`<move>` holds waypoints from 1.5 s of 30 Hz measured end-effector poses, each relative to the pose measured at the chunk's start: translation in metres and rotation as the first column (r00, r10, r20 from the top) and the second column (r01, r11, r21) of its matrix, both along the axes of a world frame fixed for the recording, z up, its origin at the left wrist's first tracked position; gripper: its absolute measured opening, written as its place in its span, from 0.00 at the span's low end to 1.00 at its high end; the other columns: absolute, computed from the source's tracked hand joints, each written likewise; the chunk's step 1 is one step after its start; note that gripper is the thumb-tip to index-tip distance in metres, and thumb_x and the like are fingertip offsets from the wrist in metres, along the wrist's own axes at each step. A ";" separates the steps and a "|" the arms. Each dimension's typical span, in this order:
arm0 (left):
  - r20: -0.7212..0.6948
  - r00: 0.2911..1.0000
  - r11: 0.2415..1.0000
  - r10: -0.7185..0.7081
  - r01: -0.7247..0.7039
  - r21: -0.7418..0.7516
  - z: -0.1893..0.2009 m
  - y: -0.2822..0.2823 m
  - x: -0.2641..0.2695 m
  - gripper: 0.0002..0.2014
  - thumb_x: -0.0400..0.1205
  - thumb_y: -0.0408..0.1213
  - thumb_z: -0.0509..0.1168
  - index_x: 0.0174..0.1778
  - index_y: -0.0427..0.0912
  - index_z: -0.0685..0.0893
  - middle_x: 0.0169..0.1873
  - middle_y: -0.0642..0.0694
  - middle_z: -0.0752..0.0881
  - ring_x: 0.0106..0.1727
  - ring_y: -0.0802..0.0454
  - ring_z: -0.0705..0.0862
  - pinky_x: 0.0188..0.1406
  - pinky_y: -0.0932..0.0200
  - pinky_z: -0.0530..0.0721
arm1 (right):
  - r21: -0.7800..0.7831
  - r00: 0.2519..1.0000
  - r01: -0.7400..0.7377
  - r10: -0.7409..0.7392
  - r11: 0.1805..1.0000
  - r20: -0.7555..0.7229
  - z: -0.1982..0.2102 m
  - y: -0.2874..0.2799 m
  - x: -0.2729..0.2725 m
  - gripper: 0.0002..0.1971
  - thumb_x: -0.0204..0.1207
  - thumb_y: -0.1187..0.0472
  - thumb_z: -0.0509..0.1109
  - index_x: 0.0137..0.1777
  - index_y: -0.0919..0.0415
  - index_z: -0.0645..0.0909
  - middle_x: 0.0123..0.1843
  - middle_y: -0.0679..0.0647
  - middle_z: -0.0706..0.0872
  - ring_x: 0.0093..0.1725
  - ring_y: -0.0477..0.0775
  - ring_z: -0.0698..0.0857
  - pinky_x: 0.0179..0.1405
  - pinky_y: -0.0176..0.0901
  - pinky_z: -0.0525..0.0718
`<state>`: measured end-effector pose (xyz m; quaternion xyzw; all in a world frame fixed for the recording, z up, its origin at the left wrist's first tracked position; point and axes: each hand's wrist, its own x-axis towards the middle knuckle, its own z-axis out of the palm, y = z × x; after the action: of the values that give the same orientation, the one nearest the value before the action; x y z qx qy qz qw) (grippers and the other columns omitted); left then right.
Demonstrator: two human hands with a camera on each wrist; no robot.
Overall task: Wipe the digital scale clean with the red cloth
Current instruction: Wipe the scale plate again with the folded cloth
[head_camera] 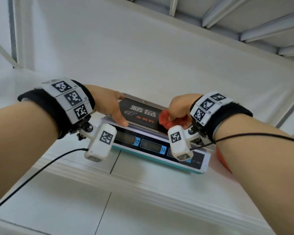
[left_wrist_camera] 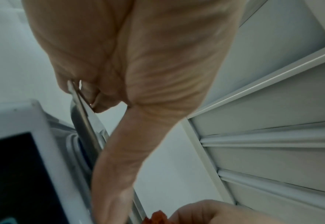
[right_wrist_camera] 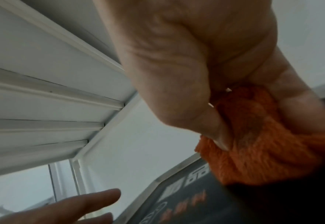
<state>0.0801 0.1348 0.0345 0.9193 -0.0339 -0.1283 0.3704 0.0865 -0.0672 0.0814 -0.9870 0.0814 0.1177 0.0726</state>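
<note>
Nearest to the camera are the two bare forearms, each with a black wrist strap that carries white blocks with square printed markers. A small white camera box hangs under each wrist, and a thin black cable runs from it toward the person. These boxes hide part of the front of the digital scale.

The scale stands on a white tiled ledge with dark joint lines. Its body is white plastic with a teal lower edge, and the sloped front has dark rectangular display windows with small blue labels. On top lies a flat metal weighing pan with a thin shiny rim; a dark film with pale and orange characters covers it.

The left hand holds the left side of the pan: the thumb lies along the near edge and the fingers reach to the far edge. In the left wrist view the fingertips curl over the thin metal rim.

The right hand grips the red cloth, bunched in the fingers, and the cloth touches the right part of the pan. The cloth is fluffy and orange-red.

Behind the scale rises a smooth white wall, and above it a ribbed white metal shelf.
</note>
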 end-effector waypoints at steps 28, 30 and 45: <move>-0.040 0.999 0.955 -0.014 0.002 -0.295 -0.015 0.031 0.012 0.54 0.67 0.21 0.77 0.85 0.43 0.52 0.82 0.46 0.65 0.82 0.49 0.62 0.83 0.47 0.57 | 0.178 0.969 -0.244 0.233 0.953 0.078 0.001 0.067 0.061 0.18 0.73 0.70 0.74 0.63 0.66 0.83 0.55 0.59 0.89 0.51 0.58 0.90 0.54 0.53 0.90; -0.041 0.999 0.942 -0.025 0.010 -0.335 -0.017 0.034 0.012 0.53 0.69 0.18 0.74 0.85 0.42 0.51 0.83 0.47 0.64 0.82 0.50 0.63 0.82 0.50 0.58 | 0.216 0.973 -0.226 0.208 0.950 0.105 -0.002 0.067 0.065 0.14 0.73 0.70 0.73 0.59 0.66 0.84 0.45 0.57 0.88 0.41 0.53 0.90 0.36 0.43 0.89; -0.086 0.994 0.905 -0.071 0.027 -0.424 -0.020 0.041 0.018 0.57 0.59 0.15 0.76 0.84 0.45 0.59 0.78 0.45 0.73 0.78 0.46 0.71 0.80 0.45 0.65 | 0.208 0.817 -0.566 0.577 0.798 0.007 -0.011 0.088 0.043 0.21 0.75 0.75 0.68 0.44 0.44 0.89 0.56 0.55 0.90 0.60 0.62 0.88 0.63 0.62 0.86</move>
<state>0.0983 0.1757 0.0146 0.8088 -0.0654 -0.1729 0.5584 0.1299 0.0208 0.0701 -0.9493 -0.2304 0.1696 0.1306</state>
